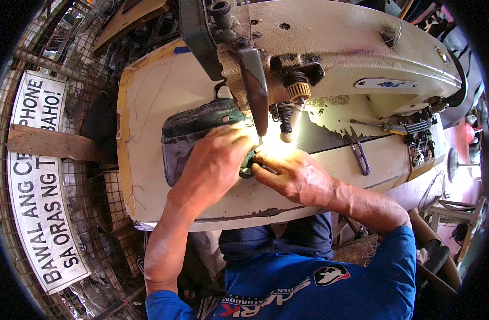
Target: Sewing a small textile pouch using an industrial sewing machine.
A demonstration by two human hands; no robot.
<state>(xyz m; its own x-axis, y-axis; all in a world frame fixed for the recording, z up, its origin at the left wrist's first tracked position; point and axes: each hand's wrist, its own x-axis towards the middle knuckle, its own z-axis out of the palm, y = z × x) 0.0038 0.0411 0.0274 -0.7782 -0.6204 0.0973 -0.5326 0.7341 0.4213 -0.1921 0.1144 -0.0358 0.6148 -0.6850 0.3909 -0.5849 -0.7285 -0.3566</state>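
A dark green and grey fabric piece [187,129], perhaps a pouch or pocket, lies on the sewing machine's bed beneath the needle area. My left hand [215,157] rests over its right part, fingers bent and gripping the cloth. Opposite it, my right hand [297,176] pinches the edge of the same piece with thumb and fingers. The sewing machine [335,53] has a worn beige head. Its dark presser lever [254,88] hangs just above my fingertips. Bright lamp light washes out the fingertips and the needle, so the exact stitching spot is hidden.
Thread snips [359,153] lie on the table [239,208] to the right. Beyond them are a screwdriver [386,127] and several metal bobbins [420,152]. Wire mesh with a white lettered sign [39,213] stands at the left. Loose threads trail over the table's left side.
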